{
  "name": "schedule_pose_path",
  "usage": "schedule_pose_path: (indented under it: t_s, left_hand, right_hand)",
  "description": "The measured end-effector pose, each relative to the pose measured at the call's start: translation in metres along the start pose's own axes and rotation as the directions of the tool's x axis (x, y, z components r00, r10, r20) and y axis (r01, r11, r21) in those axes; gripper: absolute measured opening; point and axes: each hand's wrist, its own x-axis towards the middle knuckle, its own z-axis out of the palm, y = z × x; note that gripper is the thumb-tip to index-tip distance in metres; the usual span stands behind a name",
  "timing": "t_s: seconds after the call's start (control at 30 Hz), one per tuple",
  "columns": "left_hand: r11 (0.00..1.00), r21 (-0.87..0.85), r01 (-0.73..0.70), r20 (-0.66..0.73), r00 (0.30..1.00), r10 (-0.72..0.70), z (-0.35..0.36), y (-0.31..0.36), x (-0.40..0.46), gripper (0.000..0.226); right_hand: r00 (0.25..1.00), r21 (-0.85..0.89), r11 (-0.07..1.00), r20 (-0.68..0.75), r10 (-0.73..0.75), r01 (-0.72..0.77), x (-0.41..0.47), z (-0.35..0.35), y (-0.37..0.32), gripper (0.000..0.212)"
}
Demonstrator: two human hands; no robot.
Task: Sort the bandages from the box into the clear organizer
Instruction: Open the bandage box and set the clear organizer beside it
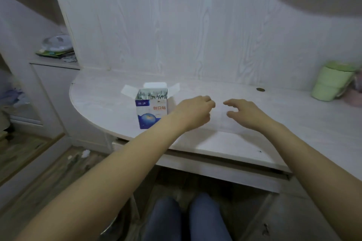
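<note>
The bandage box (151,111), white and blue with a globe print, stands upright on the desk with its top flaps open. Several wrapped bandages (152,95) stand packed inside it. My left hand (194,112) hovers just right of the box with its fingers curled inward; what lies inside them is hidden. My right hand (244,112) is further right, fingers spread and thumb apart, holding nothing. Beneath and between the hands, the clear organizer (225,123) shows only as faint transparent edges on the desk.
The white wood-grain desk (293,123) curves away at the left and has a wall panel behind it. A green cup (331,82) lies tilted at the far right, with a small dark disc (260,89) near it. Shelves with clutter (56,49) stand at the left. My knees (186,219) are below the desk.
</note>
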Motion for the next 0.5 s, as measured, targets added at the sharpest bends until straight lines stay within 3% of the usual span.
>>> schedule_pose_path:
  t_s: [0.1, 0.17, 0.27, 0.37, 0.5]
  left_hand:
    - [0.998, 0.064, 0.022, 0.127, 0.991, -0.030, 0.013, 0.003, 0.016, 0.059]
    - [0.994, 0.101, 0.040, 0.146, 0.988, -0.055, 0.015, 0.002, 0.023, 0.056]
    - [0.981, 0.192, 0.020, 0.203, 0.977, -0.060, 0.015, 0.001, 0.028, 0.042]
    - [0.966, 0.256, -0.031, 0.240, 0.970, -0.032, 0.011, 0.005, 0.028, 0.035]
    - [0.961, 0.272, -0.060, 0.265, 0.964, -0.015, 0.005, 0.016, 0.025, 0.018]
  right_hand:
    - [0.997, -0.102, 0.995, 0.065, 0.030, -0.023, -0.012, -0.002, 0.013, 0.063]
    - [0.994, -0.262, 0.965, 0.100, 0.036, -0.008, -0.017, -0.001, 0.014, 0.071]
    - [0.993, -0.557, 0.827, 0.118, -0.017, 0.081, -0.015, 0.005, 0.007, 0.048]
    - [0.989, -0.672, 0.727, 0.134, -0.068, 0.141, -0.015, 0.009, -0.004, 0.023]
    - [0.980, -0.741, 0.641, 0.156, -0.127, 0.201, -0.018, 0.015, -0.009, 0.028]
